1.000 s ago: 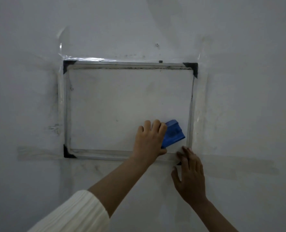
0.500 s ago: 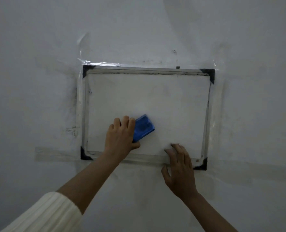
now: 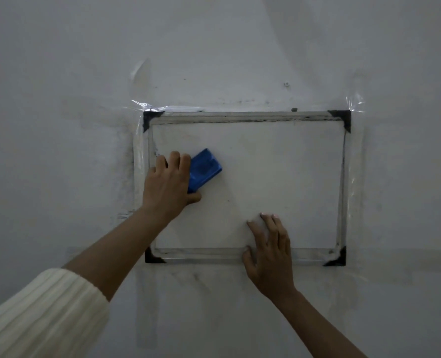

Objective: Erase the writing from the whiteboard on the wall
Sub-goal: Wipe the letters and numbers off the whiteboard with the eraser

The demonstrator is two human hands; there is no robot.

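Head view: we look at a wall (image 3: 59,99) with a framed whiteboard (image 3: 278,177) taped to it, centre-right of the frame.
Sleeve: our cream knit sleeve (image 3: 41,313) enters at lower left.
Left hand: our left hand (image 3: 169,186) is curled round the eraser (image 3: 205,167), fingers over its top edge and thumb under it, at the board's left side, mid-height.
Eraser: blue, tilted, its face apparently flat to the board; we judge it light and rigid, best held across the back as now.
Board: the surface reads almost blank; a faint dark smudge sits by the left frame edge above our fingers.
Right hand: our right hand (image 3: 271,254) lies spread and flat, fingers on the board, palm over the bottom frame, lower centre.
Handling: thin and only taped up, the board probably flexes or slips under pressure, so bracing helps.
Tape: clear tape (image 3: 355,104) shines at the upper corners.
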